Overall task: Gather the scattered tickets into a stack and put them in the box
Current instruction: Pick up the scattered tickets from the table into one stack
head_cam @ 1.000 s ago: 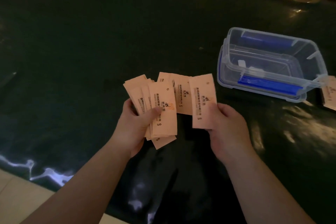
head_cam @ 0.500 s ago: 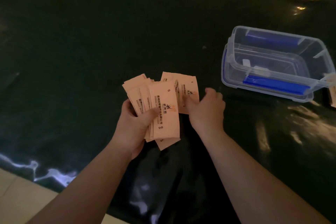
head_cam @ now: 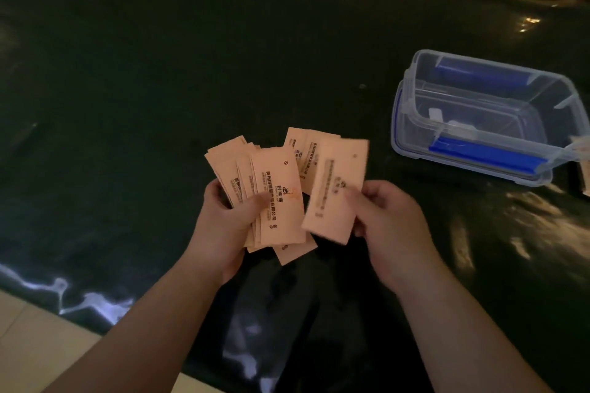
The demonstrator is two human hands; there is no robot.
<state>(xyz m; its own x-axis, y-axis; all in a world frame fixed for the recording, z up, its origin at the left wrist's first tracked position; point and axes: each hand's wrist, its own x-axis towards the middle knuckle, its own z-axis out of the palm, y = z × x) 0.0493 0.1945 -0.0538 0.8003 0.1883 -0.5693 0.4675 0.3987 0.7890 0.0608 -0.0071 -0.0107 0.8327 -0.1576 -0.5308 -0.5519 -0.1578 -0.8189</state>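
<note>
My left hand (head_cam: 223, 223) grips a fanned bunch of pale pink tickets (head_cam: 274, 195) with black print, thumb on the top one. My right hand (head_cam: 389, 220) pinches a single ticket (head_cam: 335, 188), blurred, just right of the bunch and above the table. Two more tickets (head_cam: 303, 150) lie on the dark table behind the held ones. The clear plastic box (head_cam: 415, 96) with blue clips stands open at the right, apart from both hands. Another ticket (head_cam: 584, 150) shows at the right edge beside the box.
The table is covered with a dark glossy sheet (head_cam: 159, 89) that is wrinkled and reflects light. Its near edge runs along the lower left, with pale floor (head_cam: 38, 344) below it. The box rests on its lid.
My right hand reached to the tickets on the table, picked one up and drew it back toward the bunch. My left hand has kept its hold on the bunch.
</note>
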